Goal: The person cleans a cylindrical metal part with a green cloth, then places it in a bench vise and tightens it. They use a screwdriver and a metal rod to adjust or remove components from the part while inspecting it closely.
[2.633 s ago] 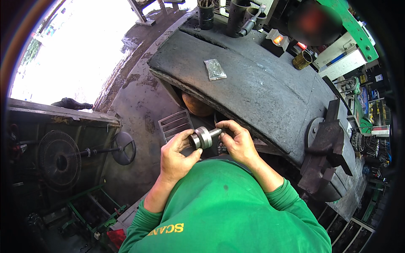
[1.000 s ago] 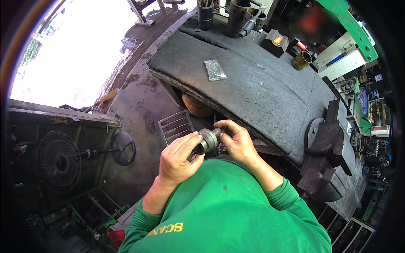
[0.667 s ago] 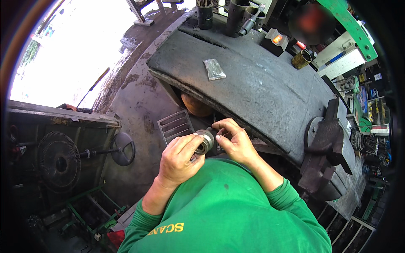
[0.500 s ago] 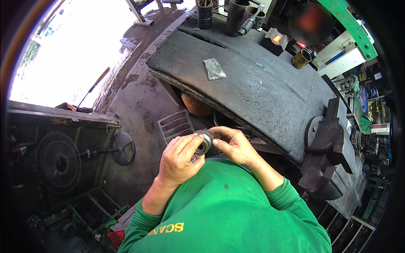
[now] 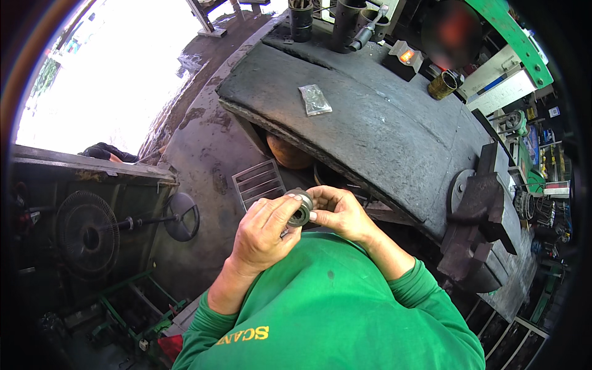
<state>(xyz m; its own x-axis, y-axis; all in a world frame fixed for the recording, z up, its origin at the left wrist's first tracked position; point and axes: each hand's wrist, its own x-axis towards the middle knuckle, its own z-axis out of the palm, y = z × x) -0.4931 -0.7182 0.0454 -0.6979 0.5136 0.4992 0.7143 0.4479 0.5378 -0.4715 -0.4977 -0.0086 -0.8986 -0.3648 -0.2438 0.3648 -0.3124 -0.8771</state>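
Close in front of my body, a round grey metal part (image 5: 300, 216) with a hollow, ridged middle is held between my two hands. My left hand (image 5: 264, 227) wraps round its left side, the thumb and forefinger on its upper rim. From the right, my right hand (image 5: 343, 214) grips the rim with its thumb and bent fingers. The fingers hide much of the part. On the dark metal workbench (image 5: 376, 123) beyond my hands lies a small clear plastic packet (image 5: 315, 100); what it contains is too small to tell.
A heavy bench vise (image 5: 478, 228) is fixed at the bench's right end. Dark cans (image 5: 301, 23) and a rusty tin (image 5: 442, 85) stand along its far side. To my left is a standing fan (image 5: 87, 237). Behind a ledge at far left, another person's arm (image 5: 111, 153) shows.
The metal part has tilted slightly, and its hollow end shows more clearly; my right fingers have shifted on it. At far left, the thin stick beside the other person has gone from view.
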